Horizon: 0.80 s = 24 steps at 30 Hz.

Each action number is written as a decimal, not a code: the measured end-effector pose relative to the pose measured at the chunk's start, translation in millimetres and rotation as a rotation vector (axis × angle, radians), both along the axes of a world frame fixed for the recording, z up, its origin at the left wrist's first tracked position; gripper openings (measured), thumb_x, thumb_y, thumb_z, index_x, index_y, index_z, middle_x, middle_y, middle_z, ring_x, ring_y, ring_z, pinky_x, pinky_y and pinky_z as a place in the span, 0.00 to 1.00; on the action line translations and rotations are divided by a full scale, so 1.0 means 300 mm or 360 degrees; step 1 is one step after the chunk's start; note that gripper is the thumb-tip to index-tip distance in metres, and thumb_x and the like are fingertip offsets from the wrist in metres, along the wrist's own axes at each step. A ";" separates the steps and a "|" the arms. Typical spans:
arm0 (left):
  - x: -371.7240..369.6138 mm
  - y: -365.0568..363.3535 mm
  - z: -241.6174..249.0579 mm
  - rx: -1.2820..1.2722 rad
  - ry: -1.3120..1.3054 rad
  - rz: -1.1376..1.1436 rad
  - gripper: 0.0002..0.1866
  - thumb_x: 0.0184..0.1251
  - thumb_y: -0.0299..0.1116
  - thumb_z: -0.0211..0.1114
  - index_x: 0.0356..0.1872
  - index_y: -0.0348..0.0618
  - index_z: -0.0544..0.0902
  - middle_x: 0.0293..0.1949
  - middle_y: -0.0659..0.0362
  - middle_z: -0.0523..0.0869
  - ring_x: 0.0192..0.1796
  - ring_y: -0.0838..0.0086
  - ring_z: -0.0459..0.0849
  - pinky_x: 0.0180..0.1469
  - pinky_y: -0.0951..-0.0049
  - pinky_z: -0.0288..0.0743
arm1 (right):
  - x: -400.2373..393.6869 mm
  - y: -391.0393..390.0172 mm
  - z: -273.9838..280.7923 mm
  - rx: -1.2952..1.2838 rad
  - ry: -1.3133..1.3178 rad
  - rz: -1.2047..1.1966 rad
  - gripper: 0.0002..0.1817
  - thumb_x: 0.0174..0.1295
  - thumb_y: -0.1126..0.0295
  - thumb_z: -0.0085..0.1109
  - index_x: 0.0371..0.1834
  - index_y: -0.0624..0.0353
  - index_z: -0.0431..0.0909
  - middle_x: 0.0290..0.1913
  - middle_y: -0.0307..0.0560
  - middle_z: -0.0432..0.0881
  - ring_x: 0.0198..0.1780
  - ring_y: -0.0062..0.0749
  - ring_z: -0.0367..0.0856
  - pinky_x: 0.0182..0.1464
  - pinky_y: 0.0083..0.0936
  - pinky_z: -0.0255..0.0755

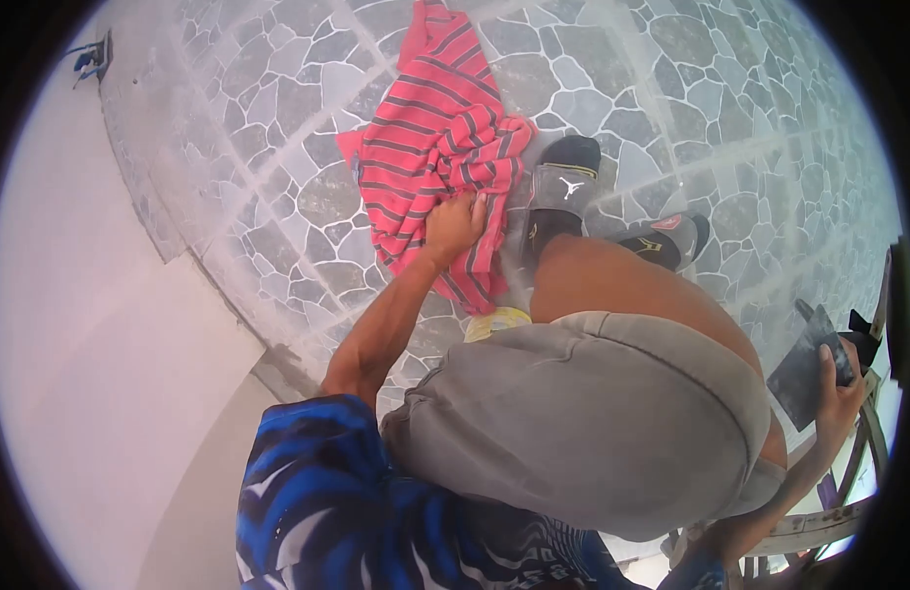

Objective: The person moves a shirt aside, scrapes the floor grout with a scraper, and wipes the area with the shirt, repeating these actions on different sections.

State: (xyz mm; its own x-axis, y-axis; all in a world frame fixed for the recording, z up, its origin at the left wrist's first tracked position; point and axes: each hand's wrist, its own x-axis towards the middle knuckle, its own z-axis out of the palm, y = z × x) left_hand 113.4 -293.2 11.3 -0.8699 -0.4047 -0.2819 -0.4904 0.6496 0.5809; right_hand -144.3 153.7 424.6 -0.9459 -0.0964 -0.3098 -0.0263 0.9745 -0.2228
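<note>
A pinkish-red shirt (430, 123) with dark stripes lies spread on the stone-patterned floor, bunched up on its right side. My left hand (455, 226) is down on its lower part, fingers curled into the fabric. Off to the right, my right hand (841, 383) grips a dark, flat, roughly rectangular object (801, 379). A smaller glossy dark part shows under the fingers; what kind of thing it is, I cannot make out.
My feet in dark slides (563, 182) stand just right of the shirt. A yellow and white item (496, 323) peeks out beside my knee. At the left runs a pale wall (71, 324). A wooden frame (819, 531) stands at the lower right.
</note>
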 end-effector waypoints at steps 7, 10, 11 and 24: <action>-0.426 -0.990 0.146 -0.0516 -0.0195 0.0992 0.30 0.80 0.53 0.45 0.59 0.39 0.84 0.55 0.37 0.86 0.61 0.41 0.83 0.63 0.46 0.75 | 0.001 -0.031 -0.001 0.0089 0.0269 -0.0028 0.24 0.71 0.56 0.67 0.59 0.65 0.82 0.36 0.38 0.85 0.35 0.15 0.77 0.40 0.14 0.70; -0.324 -1.280 0.394 -0.0918 0.0061 0.0800 0.32 0.78 0.54 0.42 0.59 0.38 0.84 0.55 0.39 0.87 0.60 0.39 0.83 0.65 0.48 0.73 | -0.008 -0.012 0.004 0.0174 0.0316 0.0046 0.27 0.69 0.53 0.68 0.62 0.63 0.81 0.30 0.35 0.82 0.29 0.13 0.73 0.34 0.13 0.66; -0.262 -1.331 0.484 -0.0941 0.0159 0.0839 0.31 0.78 0.54 0.43 0.58 0.38 0.85 0.54 0.39 0.87 0.59 0.40 0.83 0.64 0.48 0.73 | -0.005 -0.033 0.013 0.0184 0.0291 0.0015 0.28 0.69 0.52 0.69 0.63 0.62 0.81 0.28 0.35 0.81 0.27 0.13 0.72 0.33 0.13 0.65; -0.083 -0.625 0.029 -0.0541 0.0138 0.0351 0.19 0.79 0.44 0.52 0.59 0.41 0.73 0.44 0.38 0.87 0.47 0.38 0.87 0.51 0.40 0.78 | 0.012 -0.055 0.028 0.0345 0.0218 0.0057 0.29 0.68 0.49 0.68 0.63 0.59 0.81 0.30 0.35 0.80 0.31 0.17 0.72 0.39 0.17 0.66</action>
State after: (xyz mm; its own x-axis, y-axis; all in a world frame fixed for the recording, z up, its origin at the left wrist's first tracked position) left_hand 88.6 -480.8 19.8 -0.7665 -0.6415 -0.0292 -0.5980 0.6964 0.3967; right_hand -140.7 137.3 432.9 -0.9777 -0.0759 -0.1959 -0.0773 0.9970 -0.0009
